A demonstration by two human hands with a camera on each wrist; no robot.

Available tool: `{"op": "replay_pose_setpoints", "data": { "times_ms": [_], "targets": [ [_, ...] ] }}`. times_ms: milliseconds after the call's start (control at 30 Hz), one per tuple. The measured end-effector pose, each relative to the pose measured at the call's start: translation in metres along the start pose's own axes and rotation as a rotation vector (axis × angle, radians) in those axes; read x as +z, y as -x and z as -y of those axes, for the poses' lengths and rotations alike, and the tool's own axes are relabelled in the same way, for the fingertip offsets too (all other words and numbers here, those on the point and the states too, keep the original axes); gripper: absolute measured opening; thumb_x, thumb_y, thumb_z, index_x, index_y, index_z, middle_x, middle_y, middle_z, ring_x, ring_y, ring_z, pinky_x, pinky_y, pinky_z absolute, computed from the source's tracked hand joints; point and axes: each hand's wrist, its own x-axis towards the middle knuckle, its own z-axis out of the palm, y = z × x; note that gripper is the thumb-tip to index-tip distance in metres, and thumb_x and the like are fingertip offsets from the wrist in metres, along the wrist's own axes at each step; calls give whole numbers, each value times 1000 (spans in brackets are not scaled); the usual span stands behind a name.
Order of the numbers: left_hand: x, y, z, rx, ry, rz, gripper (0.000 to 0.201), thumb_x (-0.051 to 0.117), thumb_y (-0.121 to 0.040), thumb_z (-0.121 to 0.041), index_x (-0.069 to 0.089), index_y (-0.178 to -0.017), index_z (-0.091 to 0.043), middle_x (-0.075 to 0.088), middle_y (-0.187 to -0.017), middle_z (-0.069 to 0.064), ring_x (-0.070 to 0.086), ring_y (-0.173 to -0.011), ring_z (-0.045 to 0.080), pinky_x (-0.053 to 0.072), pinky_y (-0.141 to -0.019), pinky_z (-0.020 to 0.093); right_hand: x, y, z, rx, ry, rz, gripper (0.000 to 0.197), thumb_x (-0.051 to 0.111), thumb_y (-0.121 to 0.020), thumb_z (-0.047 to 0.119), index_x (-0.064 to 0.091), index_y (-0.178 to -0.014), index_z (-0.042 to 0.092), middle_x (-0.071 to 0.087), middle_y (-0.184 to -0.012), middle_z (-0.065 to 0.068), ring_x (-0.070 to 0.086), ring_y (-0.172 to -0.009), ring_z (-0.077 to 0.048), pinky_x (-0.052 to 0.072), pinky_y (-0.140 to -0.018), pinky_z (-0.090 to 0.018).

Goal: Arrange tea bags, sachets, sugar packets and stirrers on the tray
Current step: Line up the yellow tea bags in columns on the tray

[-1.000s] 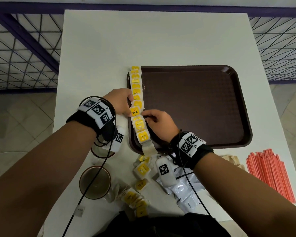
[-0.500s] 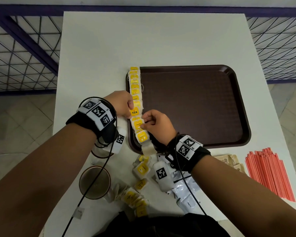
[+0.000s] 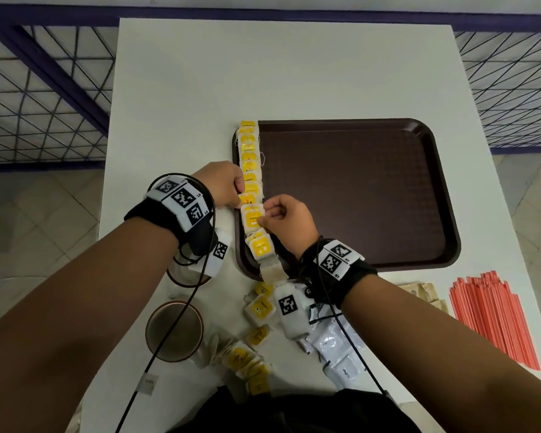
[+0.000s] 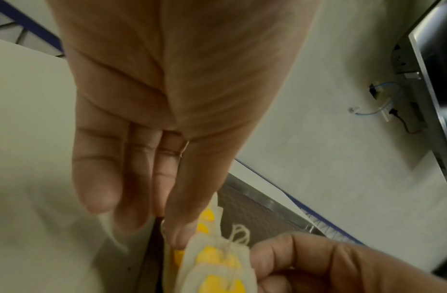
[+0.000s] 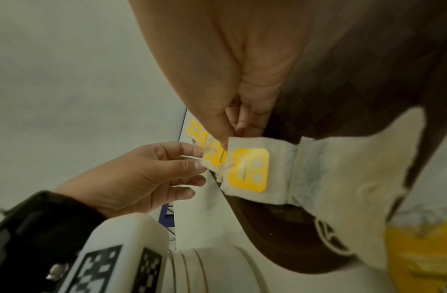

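A row of tea bags (image 3: 250, 160) with yellow tags runs along the left edge of the brown tray (image 3: 356, 195). My left hand (image 3: 239, 195) sits at the row's left side and pinches the edge of one tea bag (image 3: 248, 200). In the left wrist view its thumb (image 4: 178, 236) presses on that bag. My right hand (image 3: 264, 215) pinches the tea bag just nearer to me (image 3: 252, 218) by its right edge, fingers curled. The right wrist view shows my right hand (image 5: 230, 134) on this bag (image 5: 217, 158), beside the nearer bag in the row (image 5: 250, 170).
Loose tea bags (image 3: 260, 307) and a second heap (image 3: 247, 364) lie on the white table in front of the tray. White sachets (image 3: 334, 345), brown sugar packets (image 3: 425, 292) and red stirrers (image 3: 494, 317) lie to the right. A brown cup (image 3: 174, 329) stands left of them.
My right hand has shifted a little farther along the row and now pinches a tea bag's edge. The left hand has stayed at the row's side.
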Motion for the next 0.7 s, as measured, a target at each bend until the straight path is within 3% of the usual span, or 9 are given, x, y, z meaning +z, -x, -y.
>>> {"op": "replay_pose_setpoints", "data": {
  "times_ms": [100,200,333,467,567,700],
  "targets": [
    [0,-3,-3,33,-112,14,19,70,-78,-12,67,-96,-7,55,-86,-2,58,-88,22,40,-65,25,-2,2,0,-2,0,4,21,72,-74,1,62,-87,14,63,-78,1,59,-67,-10,57,-75,-31],
    [1,-7,-4,31,-142,33,16,67,-81,-11,68,-96,-6,60,-94,3,60,-96,25,41,-65,23,-4,3,-2,-9,-16,-8,21,73,-73,0,62,-87,12,64,-81,-1,61,-70,-12,57,-76,-31],
    [-2,-10,-6,28,-156,70,17,61,-85,-10,67,-99,-3,65,-103,11,55,-83,19,34,-50,16,-6,2,-3,-17,-15,-1,20,71,-74,-2,62,-87,10,65,-81,-4,63,-73,-15,57,-78,-30],
    [-7,-11,-7,20,-137,27,14,61,-84,-9,65,-97,-6,59,-92,5,52,-80,16,32,-49,17,-7,-1,-2,-37,-14,15,17,69,-75,-3,63,-88,7,66,-84,-7,63,-74,-15,56,-78,-29],
    [-7,-11,-7,16,-111,14,12,59,-84,-8,65,-94,-8,58,-86,1,54,-77,17,36,-50,17,-6,-3,1,-62,-7,11,17,68,-75,-4,64,-86,8,66,-83,-4,62,-73,-13,55,-77,-25],
    [-5,-10,-2,-29,5,41,6,60,-83,-7,63,-88,-9,69,-80,9,67,-69,21,51,-57,23,-4,0,0,-92,57,22,16,69,-75,-1,67,-88,9,65,-82,-1,59,-69,-8,50,-72,-14]
  ]
}}
